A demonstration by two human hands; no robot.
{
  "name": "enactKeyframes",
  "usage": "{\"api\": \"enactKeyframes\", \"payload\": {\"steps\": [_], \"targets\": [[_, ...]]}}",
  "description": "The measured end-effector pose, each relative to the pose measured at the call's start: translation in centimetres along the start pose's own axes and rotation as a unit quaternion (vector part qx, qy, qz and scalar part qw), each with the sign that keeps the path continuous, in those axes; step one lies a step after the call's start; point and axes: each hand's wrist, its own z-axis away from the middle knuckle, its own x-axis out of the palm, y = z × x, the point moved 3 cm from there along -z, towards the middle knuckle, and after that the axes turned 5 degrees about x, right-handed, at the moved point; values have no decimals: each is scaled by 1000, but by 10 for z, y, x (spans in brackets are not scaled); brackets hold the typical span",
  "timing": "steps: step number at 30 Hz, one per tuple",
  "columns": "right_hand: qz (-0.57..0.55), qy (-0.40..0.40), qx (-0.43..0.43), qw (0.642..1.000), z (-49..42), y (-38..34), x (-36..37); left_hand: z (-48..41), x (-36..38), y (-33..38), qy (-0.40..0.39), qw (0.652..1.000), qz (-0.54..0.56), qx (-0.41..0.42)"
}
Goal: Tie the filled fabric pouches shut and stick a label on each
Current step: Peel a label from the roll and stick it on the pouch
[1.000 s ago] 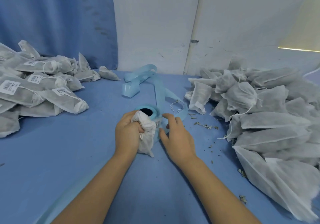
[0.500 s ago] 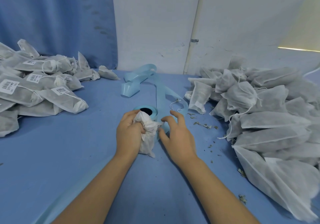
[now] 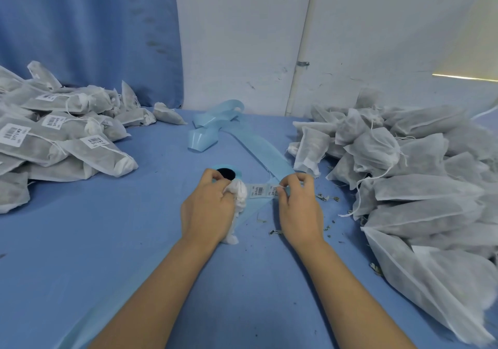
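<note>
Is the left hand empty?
No, the left hand grips a white pouch, while the right hand pinches a label.

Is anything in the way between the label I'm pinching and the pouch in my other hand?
Nothing visible blocks it. The right hand pinches a label; the left hand holds the pouch close beside. Only the flat backing strip with a second label lies between.
</note>
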Motion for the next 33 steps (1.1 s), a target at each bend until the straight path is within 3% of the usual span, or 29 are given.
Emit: {"api": "enactKeyframes", "payload": {"steps": [6,10,12,17,20,24,28,33], "targets": [[-11,15,-9,1000,1,1,1,0,0,-6,-11,999,4,-32],[-36,29,-21,999,2,0,-1,4,0,0,-21,999,10,25],[-40,39,-39,998,3,-4,-2,6,3,7,-48,996,58,56],[-89,57,-61,992,5,-10,-6,8,16,16,-85,970,227,-13],[-176,74,-40,981,6,-11,-7,10,15,20,-90,945,313,-26],[-330,-24,77,940,13,-11,7,12,13,23,-128,922,364,-28],[-370,-90,83,921,16,-11,11,12,13,20,-154,912,377,-56],[-392,-85,73,913,17,-10,8,14,12,23,-167,906,382,-72]]}}
